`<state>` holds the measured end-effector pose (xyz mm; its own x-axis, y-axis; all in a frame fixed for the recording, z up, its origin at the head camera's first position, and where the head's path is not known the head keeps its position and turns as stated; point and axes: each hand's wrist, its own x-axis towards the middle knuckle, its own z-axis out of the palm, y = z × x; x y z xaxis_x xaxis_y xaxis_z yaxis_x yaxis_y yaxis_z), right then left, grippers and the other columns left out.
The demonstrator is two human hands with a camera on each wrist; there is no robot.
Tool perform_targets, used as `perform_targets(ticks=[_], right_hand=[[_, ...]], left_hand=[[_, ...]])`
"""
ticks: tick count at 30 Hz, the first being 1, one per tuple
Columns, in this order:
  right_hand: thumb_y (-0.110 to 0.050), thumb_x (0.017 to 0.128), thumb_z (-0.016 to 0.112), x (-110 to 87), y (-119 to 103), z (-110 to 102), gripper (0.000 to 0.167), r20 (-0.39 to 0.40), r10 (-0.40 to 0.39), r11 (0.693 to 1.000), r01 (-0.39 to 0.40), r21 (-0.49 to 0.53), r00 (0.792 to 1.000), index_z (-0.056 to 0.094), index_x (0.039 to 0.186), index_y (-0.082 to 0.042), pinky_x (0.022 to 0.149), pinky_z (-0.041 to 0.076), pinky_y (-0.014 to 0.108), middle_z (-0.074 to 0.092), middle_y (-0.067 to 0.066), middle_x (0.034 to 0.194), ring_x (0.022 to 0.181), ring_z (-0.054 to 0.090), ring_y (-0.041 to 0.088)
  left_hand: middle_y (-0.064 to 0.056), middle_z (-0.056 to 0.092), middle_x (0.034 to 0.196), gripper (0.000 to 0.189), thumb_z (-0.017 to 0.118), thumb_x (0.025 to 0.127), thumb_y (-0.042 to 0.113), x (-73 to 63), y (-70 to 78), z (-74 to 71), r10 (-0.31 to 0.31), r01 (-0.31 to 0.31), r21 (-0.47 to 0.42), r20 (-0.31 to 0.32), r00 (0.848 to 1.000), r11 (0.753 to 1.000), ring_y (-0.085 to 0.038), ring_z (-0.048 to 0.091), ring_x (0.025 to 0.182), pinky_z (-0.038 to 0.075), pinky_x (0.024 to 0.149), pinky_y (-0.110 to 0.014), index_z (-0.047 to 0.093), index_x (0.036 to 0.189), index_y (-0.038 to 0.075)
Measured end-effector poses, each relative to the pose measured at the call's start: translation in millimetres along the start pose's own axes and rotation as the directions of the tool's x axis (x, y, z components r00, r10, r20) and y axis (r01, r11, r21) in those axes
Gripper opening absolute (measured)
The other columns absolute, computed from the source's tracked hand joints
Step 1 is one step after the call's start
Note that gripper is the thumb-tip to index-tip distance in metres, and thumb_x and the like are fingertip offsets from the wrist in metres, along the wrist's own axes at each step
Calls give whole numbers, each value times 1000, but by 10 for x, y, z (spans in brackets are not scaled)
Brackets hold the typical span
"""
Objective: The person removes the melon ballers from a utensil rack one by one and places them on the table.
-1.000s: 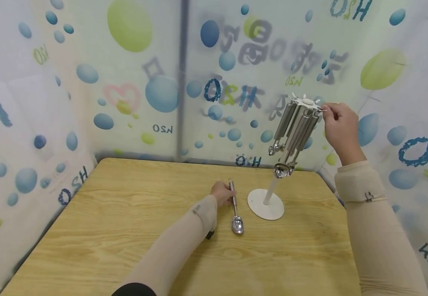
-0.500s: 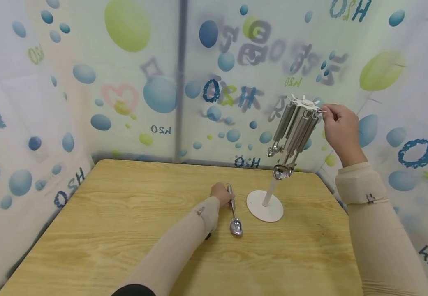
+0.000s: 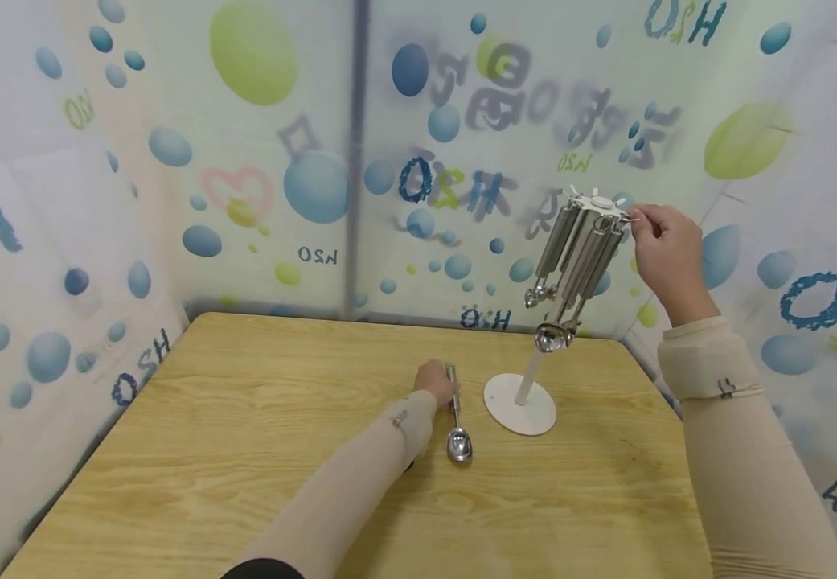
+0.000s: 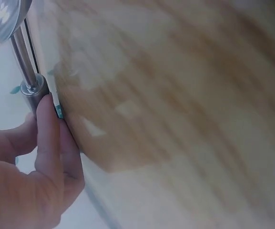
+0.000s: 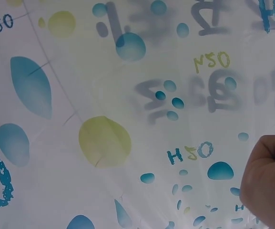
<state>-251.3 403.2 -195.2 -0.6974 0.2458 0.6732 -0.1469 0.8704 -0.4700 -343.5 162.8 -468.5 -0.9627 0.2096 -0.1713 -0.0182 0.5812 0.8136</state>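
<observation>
In the head view my left hand (image 3: 432,382) pinches the handle of a metal ice cream scoop (image 3: 459,445), whose bowl points toward me over the table. The left wrist view shows thumb and fingers around the scoop's handle (image 4: 34,90), near the thin shaft. To its right, a white round-based utensil stand (image 3: 515,414) carries several metal-handled utensils (image 3: 580,249) hanging around its top. My right hand (image 3: 667,249) pinches the right edge of that top, where a hook or ring shows between finger and thumb. The right wrist view has only part of this hand (image 5: 270,179).
The wooden table (image 3: 244,418) reaches back to a patterned curtain (image 3: 281,161), printed with bubbles and H2O lettering. Similar sheets close in the left and right sides. The hanging utensils reach down to above the stand's base.
The scoop has shifted slightly toward me, its bowl swinging a little left and rolling in the left hand's grip. My right hand and the stand stay in place.
</observation>
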Motion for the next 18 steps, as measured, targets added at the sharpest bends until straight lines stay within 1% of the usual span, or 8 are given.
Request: perform_targets(ticks=[5,8,11,12,14,16,17,18], right_hand=[[-28,109,47,-14,8,18,41,-7,3,1000,-2,22,1000,69,122,4,67,34,25,56,9,95,77,43,10],[-29,109,46,-21,28,28,42,4,9,1000,-9,28,1000,69,124,4,68,35,26,57,11,97,78,43,11],[-30,109,45,-20,41,38,44,19,12,999,-12,31,1000,68,125,4,68,35,26,58,13,100,79,44,12],[-30,109,46,-14,43,42,43,15,8,999,-8,34,1000,68,124,4,67,35,26,58,13,99,78,44,12],[-29,109,47,0,51,42,42,6,1,999,-1,40,1000,69,122,4,66,35,24,58,7,95,76,44,10],[-28,108,48,10,53,39,40,-10,-9,999,10,43,1000,70,120,3,65,34,23,57,0,89,74,43,9],[-28,108,49,16,55,38,40,-15,-13,999,13,45,1000,71,120,3,64,34,22,55,-4,87,73,43,9],[-29,108,49,18,57,35,40,-19,-14,999,15,49,1000,71,119,3,64,34,22,53,-8,84,72,43,8]], left_hand=[[-8,61,75,16,73,95,13,16,-62,-2,35,-35,28,14,999,999,-16,61,57,50,50,-23,64,97,0],[-7,60,72,17,72,96,15,10,-73,-33,39,-40,57,22,999,998,-15,57,56,46,48,-23,63,91,2],[-7,61,75,19,69,99,19,-1,-61,-91,69,-69,115,5,998,991,-17,55,59,44,50,-26,65,90,3],[-7,63,79,20,68,99,21,7,-52,-109,83,-82,143,-6,997,986,-17,57,63,46,52,-26,66,92,2],[-9,69,92,23,65,101,24,15,2,-160,128,-121,183,-28,991,976,-21,63,75,52,62,-30,70,102,2],[-10,71,108,29,63,102,28,9,89,-221,183,-168,227,-43,982,959,-24,67,93,57,76,-34,70,115,2],[-11,71,115,32,63,103,28,-6,148,-262,210,-194,231,-48,977,953,-25,68,100,57,82,-36,69,120,2],[-11,69,121,34,63,103,28,-28,208,-300,246,-226,240,-57,968,944,-26,66,107,56,88,-38,67,124,2]])
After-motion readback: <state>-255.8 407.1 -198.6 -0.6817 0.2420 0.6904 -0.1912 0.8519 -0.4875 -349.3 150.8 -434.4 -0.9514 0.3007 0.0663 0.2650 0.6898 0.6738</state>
